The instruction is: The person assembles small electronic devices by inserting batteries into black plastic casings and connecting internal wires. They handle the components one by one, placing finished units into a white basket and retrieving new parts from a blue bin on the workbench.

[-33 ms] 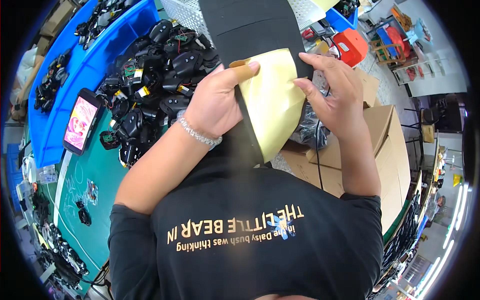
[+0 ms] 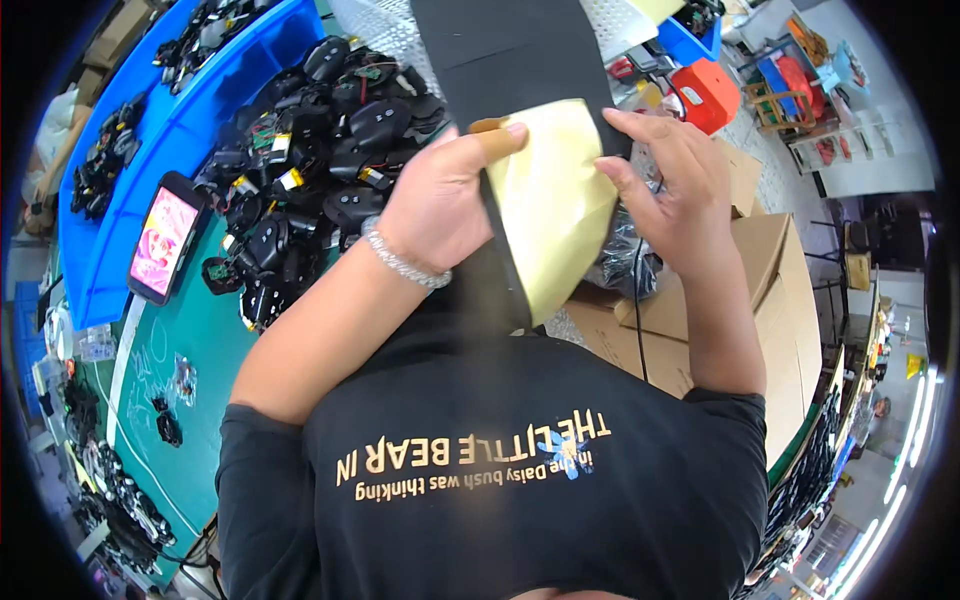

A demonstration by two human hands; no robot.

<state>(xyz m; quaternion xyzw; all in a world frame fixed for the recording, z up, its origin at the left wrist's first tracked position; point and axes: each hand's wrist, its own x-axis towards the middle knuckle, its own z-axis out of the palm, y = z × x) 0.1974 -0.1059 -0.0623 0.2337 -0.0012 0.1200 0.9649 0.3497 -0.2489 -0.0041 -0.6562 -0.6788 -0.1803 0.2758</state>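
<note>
I hold a long black foam strip (image 2: 510, 50) that runs from the top of the view down toward my chest. A yellow backing paper (image 2: 555, 210) is partly peeled off it. My left hand (image 2: 440, 205), with a bead bracelet on the wrist, pinches the top corner of the yellow paper and the strip's edge between thumb and fingers. The fingertips of my right hand (image 2: 670, 180) rest on the right edge of the paper and strip. My black shirt fills the lower part of the view.
A heap of small black electronic parts (image 2: 320, 130) lies on the green mat (image 2: 190, 330) beside a blue bin (image 2: 170, 130). A lit phone (image 2: 163, 238) leans on the bin. An open cardboard box (image 2: 770, 290) stands at the right, a red box (image 2: 705, 92) behind it.
</note>
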